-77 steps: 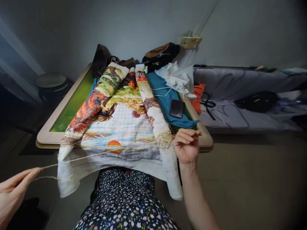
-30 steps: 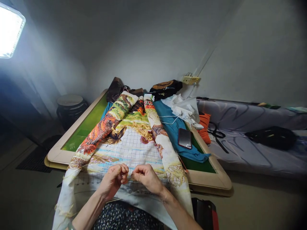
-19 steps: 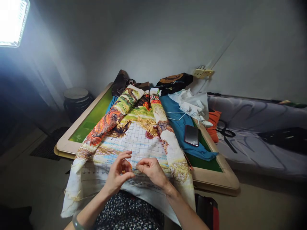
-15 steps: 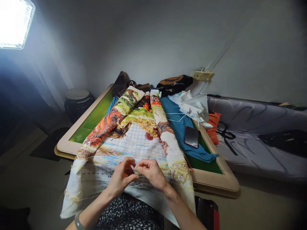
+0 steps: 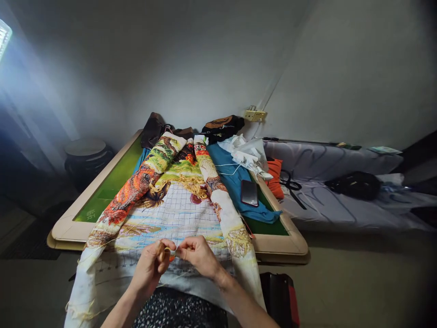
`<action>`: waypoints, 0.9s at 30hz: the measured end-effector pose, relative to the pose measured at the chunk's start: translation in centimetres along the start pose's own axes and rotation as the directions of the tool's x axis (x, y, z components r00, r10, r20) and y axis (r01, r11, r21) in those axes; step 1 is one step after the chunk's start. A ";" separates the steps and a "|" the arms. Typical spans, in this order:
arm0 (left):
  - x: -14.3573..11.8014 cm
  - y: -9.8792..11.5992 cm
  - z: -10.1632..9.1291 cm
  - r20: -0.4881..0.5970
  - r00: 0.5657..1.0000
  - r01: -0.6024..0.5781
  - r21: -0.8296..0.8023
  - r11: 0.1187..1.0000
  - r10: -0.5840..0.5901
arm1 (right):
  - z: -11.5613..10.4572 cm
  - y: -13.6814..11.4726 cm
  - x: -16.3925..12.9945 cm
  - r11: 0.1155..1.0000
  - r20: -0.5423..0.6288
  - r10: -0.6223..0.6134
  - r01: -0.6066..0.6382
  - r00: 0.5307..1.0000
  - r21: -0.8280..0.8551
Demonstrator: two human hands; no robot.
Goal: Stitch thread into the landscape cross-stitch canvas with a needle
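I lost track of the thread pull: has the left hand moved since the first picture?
Yes. The left hand has come in from beyond the embroidery cloth's left edge to meet the right hand over it.

Bare forearms; dark, seemingly floral-print skirt [image 5: 180, 314]

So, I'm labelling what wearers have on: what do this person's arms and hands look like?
Both forearms are bare, with no sleeves in view. The left hand and right hand wear no gloves, and no rings show. No wristband is visible in this view.

Whatever the left hand [image 5: 149, 269] and right hand [image 5: 197, 256] pinch is too small to tell
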State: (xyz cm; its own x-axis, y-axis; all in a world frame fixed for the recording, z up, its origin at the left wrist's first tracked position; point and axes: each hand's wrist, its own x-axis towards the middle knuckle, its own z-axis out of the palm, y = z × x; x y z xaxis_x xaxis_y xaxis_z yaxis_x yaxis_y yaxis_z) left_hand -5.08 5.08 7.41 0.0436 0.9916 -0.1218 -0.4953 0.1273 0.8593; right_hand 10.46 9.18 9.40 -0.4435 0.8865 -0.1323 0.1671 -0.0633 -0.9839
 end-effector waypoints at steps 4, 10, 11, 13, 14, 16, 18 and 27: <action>0.5 -0.1 -0.2 -0.063 0.990 -0.128 0.003 0.992 0.128 | 0.3 0.0 -0.3 1.000 0.018 -0.006 0.007 1.000 -0.011; 0.6 -0.3 -1.3 0.129 0.880 -0.416 0.670 0.614 0.456 | -0.5 -0.3 -0.5 0.999 0.026 -0.036 0.036 0.999 0.007; 0.6 -0.4 -1.3 0.164 0.857 -0.448 0.707 0.547 0.489 | -0.6 -0.4 -0.5 0.999 0.021 -0.037 0.037 0.999 0.003; 0.5 -0.6 -1.4 0.217 0.828 -0.487 0.735 0.471 0.517 | -0.8 -0.7 -0.4 0.999 0.002 -0.032 0.032 0.999 -0.026; 0.5 -0.7 -1.4 0.233 0.822 -0.497 0.738 0.457 0.519 | -0.9 -0.8 -0.4 0.999 -0.009 -0.029 0.029 1.000 -0.046; 0.4 -0.7 -1.3 0.246 0.830 -0.493 0.742 0.454 0.500 | -1.0 -0.9 -0.2 0.996 -0.018 -0.031 0.029 0.999 -0.079; 0.3 -0.4 -1.2 0.237 0.856 -0.462 0.751 0.472 0.460 | -1.0 -0.8 -0.1 0.994 -0.016 -0.039 0.037 0.999 -0.099; 0.0 0.8 -0.3 0.073 0.989 -0.146 0.373 0.916 0.127 | -0.9 0.1 0.5 0.971 -0.011 -0.124 0.119 0.992 -0.206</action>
State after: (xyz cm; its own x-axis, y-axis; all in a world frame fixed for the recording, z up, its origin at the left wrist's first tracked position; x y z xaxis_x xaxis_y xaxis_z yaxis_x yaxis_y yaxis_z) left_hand -5.71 5.14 8.00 0.0431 0.9988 0.0252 -0.1369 -0.0191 0.9904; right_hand 10.98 10.06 9.37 -0.4510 0.8925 -0.0079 0.2905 0.1384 -0.9468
